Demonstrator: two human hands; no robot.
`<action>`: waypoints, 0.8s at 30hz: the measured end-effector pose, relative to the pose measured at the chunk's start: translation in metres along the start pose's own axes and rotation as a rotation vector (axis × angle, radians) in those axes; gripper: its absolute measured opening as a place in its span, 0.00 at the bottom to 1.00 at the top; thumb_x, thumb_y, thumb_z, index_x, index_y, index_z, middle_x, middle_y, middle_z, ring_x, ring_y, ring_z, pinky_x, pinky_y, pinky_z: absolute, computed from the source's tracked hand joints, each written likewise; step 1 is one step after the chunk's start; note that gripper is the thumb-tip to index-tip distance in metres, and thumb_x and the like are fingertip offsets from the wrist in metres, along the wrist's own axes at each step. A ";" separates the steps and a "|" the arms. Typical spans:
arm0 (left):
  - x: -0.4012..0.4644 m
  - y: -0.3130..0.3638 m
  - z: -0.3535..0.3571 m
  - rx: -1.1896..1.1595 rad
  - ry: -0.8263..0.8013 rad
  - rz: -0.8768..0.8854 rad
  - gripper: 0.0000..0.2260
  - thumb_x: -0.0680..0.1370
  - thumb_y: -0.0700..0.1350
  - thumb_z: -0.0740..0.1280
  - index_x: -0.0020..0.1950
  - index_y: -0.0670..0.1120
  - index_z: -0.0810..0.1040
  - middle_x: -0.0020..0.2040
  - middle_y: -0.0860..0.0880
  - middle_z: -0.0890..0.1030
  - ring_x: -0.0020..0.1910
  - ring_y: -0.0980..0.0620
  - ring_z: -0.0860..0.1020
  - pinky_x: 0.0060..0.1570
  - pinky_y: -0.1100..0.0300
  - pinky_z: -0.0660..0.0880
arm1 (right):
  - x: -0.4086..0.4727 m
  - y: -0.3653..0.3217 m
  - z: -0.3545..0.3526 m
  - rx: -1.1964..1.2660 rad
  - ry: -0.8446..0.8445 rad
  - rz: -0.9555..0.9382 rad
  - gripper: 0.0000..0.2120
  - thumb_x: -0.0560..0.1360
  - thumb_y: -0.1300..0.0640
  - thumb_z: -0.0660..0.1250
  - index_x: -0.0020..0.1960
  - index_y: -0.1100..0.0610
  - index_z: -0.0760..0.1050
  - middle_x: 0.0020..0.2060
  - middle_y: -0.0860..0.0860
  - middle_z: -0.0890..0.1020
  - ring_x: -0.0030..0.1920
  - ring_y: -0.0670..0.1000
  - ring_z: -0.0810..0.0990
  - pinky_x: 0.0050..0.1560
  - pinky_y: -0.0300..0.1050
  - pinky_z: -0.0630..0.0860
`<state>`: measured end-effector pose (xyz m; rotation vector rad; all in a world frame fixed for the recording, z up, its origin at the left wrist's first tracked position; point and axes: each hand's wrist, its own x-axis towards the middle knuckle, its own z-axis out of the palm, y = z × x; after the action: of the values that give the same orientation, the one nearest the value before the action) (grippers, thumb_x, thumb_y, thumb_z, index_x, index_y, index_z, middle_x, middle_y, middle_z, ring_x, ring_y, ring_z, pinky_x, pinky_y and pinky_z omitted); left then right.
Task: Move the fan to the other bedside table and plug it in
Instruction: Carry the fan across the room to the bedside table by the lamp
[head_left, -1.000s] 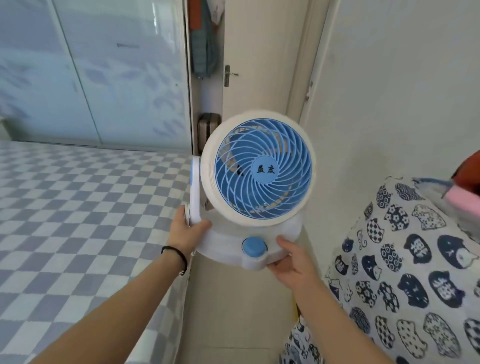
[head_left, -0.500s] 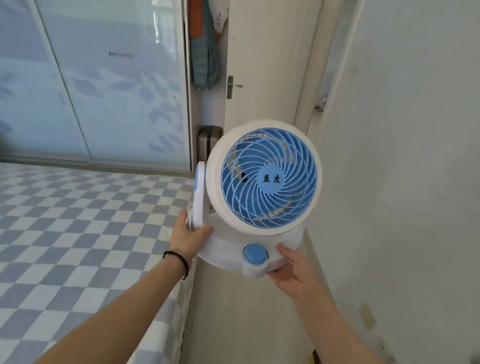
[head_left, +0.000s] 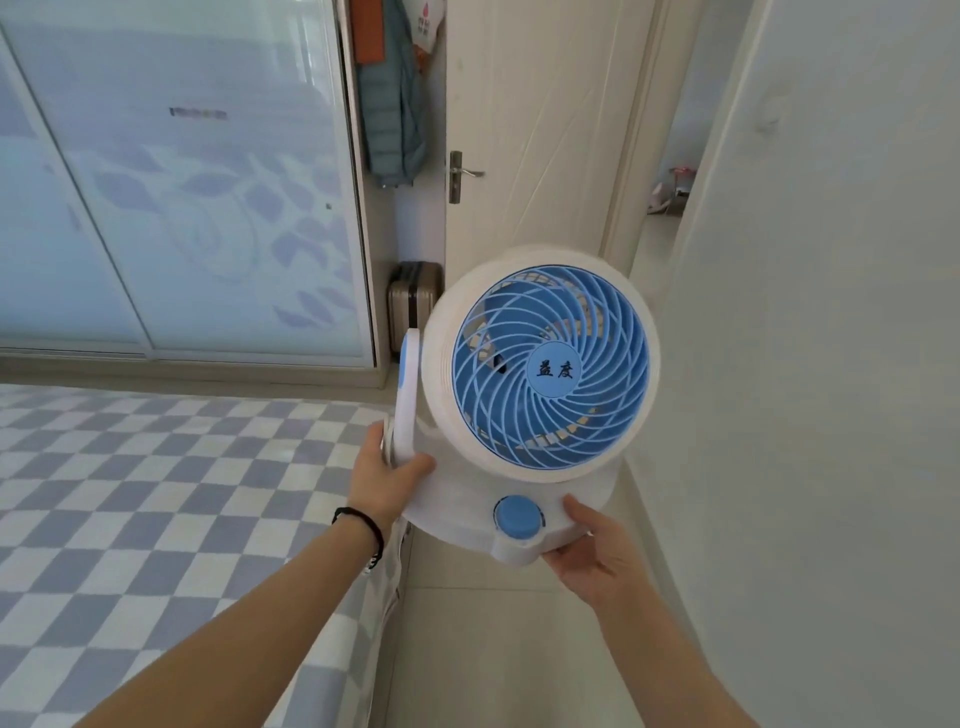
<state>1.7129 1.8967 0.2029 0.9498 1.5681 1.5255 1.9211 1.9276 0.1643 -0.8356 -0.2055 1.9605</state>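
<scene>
Both hands clamped on the fan (head_left: 540, 374): left hand (head_left: 384, 478), right hand (head_left: 587, 551). Bed (head_left: 156, 493) left of fingers, wall (head_left: 805, 364) right, suitcase (head_left: 413, 301) beyond.

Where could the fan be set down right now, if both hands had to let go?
The checkered bed on the left is bare up to its edge. The floor strip between bed and wall is clear but narrow. Both the left hand and right hand grip the fan.
</scene>
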 end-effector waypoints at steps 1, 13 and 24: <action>0.018 -0.003 0.008 0.003 0.011 -0.005 0.16 0.65 0.42 0.69 0.50 0.47 0.69 0.42 0.50 0.76 0.40 0.51 0.75 0.41 0.56 0.75 | 0.019 -0.010 0.003 -0.011 0.001 0.016 0.13 0.73 0.68 0.63 0.56 0.60 0.73 0.37 0.58 0.86 0.35 0.58 0.85 0.33 0.57 0.82; 0.203 -0.001 0.101 -0.028 0.196 -0.088 0.18 0.71 0.34 0.68 0.56 0.48 0.68 0.44 0.49 0.76 0.44 0.46 0.76 0.49 0.49 0.75 | 0.209 -0.134 0.065 -0.174 0.000 0.124 0.08 0.73 0.68 0.63 0.49 0.59 0.74 0.41 0.58 0.84 0.48 0.59 0.79 0.34 0.60 0.79; 0.367 -0.008 0.115 -0.029 0.299 -0.065 0.16 0.70 0.33 0.67 0.42 0.54 0.68 0.42 0.48 0.75 0.44 0.45 0.74 0.50 0.47 0.75 | 0.379 -0.170 0.134 -0.233 -0.018 0.201 0.08 0.73 0.68 0.64 0.51 0.60 0.73 0.49 0.59 0.80 0.48 0.59 0.79 0.31 0.59 0.80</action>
<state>1.6493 2.2761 0.1885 0.6699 1.7587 1.6990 1.8423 2.3568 0.1661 -1.0219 -0.3785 2.1600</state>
